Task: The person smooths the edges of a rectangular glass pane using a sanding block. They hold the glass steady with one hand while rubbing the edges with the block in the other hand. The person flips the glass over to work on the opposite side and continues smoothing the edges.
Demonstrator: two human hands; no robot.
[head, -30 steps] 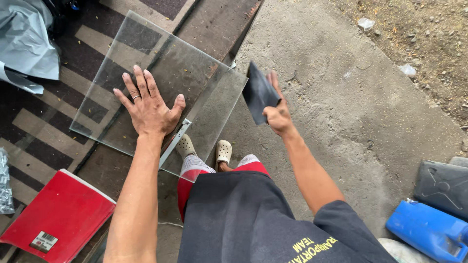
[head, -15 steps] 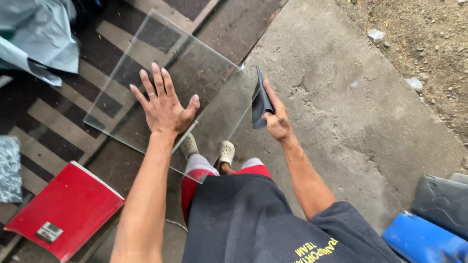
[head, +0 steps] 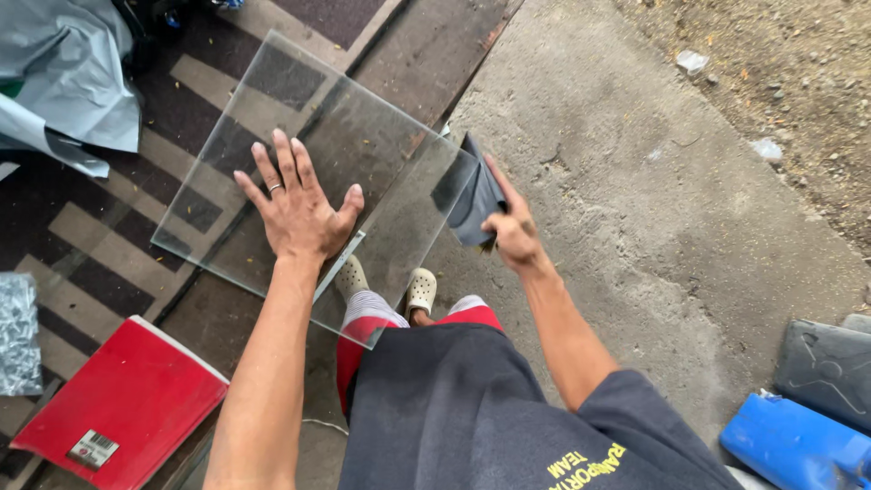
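A clear square glass pane (head: 272,118) rests across my thighs, reaching out over the striped floor. My left hand (head: 298,209) lies flat on it, fingers spread, a ring on one finger. At the pane's right edge, my right hand (head: 513,231) pinches a folded dark sheet (head: 472,195), like sandpaper, which wraps over that edge. A second strip of glass shows under the pane near my left wrist. My feet in pale clogs (head: 419,292) are visible through and below the pane.
A red flat box (head: 118,399) lies at the lower left. Grey plastic sheeting (head: 63,82) sits at the upper left. A blue canister (head: 798,445) and a dark container (head: 830,367) stand at the lower right. Concrete and dirt ground stretch to the right.
The dark sheet in my right hand has come in from beside the pane and now sits on its right edge. My left hand stays flat on the glass.
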